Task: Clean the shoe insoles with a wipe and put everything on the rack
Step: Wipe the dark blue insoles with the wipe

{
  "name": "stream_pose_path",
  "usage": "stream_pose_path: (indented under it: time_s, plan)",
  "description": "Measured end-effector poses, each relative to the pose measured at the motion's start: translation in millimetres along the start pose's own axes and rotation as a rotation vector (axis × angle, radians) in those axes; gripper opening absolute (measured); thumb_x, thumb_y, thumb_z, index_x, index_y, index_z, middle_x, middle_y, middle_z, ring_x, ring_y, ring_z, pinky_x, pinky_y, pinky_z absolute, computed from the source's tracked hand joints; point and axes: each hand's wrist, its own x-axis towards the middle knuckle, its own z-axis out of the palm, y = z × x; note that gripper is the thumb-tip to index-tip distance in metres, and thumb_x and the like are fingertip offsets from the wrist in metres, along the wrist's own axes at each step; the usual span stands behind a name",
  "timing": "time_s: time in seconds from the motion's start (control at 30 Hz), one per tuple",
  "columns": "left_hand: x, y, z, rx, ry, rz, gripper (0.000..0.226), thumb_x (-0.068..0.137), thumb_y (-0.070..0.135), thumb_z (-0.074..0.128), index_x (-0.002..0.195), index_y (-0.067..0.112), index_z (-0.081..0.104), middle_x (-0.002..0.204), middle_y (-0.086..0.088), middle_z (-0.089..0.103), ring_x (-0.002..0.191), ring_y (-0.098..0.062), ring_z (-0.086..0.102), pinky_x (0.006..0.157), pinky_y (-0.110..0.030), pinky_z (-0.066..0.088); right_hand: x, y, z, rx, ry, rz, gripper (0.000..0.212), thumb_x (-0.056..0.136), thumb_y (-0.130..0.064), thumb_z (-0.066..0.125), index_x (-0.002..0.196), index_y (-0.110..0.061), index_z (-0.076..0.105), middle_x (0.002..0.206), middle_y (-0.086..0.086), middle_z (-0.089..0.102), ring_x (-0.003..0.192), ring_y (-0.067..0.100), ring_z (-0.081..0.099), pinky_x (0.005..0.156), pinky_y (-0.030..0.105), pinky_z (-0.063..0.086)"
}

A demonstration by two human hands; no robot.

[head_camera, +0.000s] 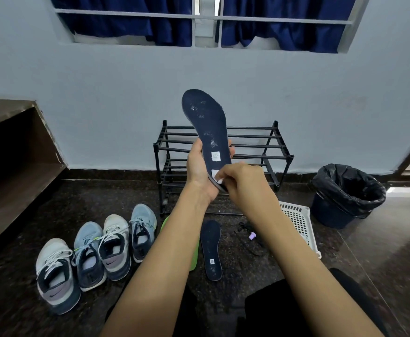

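Head view. The left grip is wrapped round the heel half of a dark insole and holds it upright, toe up, in front of the black rack. The right grip pinches a small white wipe and presses it on the heel end of that insole. Pale smears show on the toe and middle of the insole, so my guess is that this one is only partly wiped.

A second dark insole lies on the floor near the person, between the two forearms, with light specks on it. A green insole lies just left of it, mostly hidden under the left forearm. Four sneakers stand in a row at the near left. I can see no shoe or insole on the rack's bars. So the task looks early: cleaning is under way on one insole, the others appear to be waiting, and the whole putting-away step is not yet done.

The floor is dark speckled stone, glossy at the right. A white slotted basket sits right of the insoles, with a bin lined in black plastic farther right. A black cord and a small lilac piece lie between insole and basket. Behind the rack is a pale blue wall, with a barred window and dark blue curtains above it. Brown wooden steps are at the far left.
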Motion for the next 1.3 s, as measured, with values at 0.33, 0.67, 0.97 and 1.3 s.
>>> stream_pose_path:
  time_s: [0.33,0.67,0.97,1.3]
  plan:
    - [-8,-3,-8,0.118,0.026,-0.086,0.048,0.097,0.054,0.043,0.090,0.013,0.067,0.084,-0.002,0.066,0.075,-0.017,0.063,0.073,-0.030,0.051,3,-3,10,0.003,-0.009,-0.009,0.022,0.079,0.005,0.059,0.085,-0.010,0.073,0.086,0.015,0.068,0.081,0.033,0.063,0.074,0.037,0.051]
    - [-7,-4,-11,0.118,0.019,-0.089,0.055,0.101,0.053,0.034,0.085,0.011,0.066,0.073,-0.001,0.069,0.070,-0.016,0.068,0.069,-0.031,0.053,5,-2,15,-0.036,0.098,-0.025,0.026,0.078,-0.007,0.044,0.080,-0.005,0.070,0.079,0.012,0.064,0.074,0.031,0.059,0.060,0.043,0.052]
    - [-3,2,-13,0.110,0.072,-0.006,0.046,0.103,0.047,0.034,0.108,0.015,0.067,0.090,-0.003,0.072,0.095,-0.030,0.070,0.090,-0.046,0.052,-2,0,19,-0.031,-0.031,0.031,0.025,0.083,-0.002,0.055,0.090,-0.016,0.074,0.090,0.011,0.070,0.082,0.028,0.065,0.074,0.030,0.050]
    - [-11,-6,-10,0.148,0.030,-0.069,0.047,0.101,0.045,0.035,0.106,0.007,0.063,0.091,-0.007,0.066,0.074,-0.019,0.065,0.067,-0.029,0.053,-2,6,16,0.009,0.161,-0.007,0.018,0.078,0.005,0.057,0.081,-0.005,0.071,0.083,0.013,0.066,0.077,0.033,0.063,0.067,0.038,0.053]
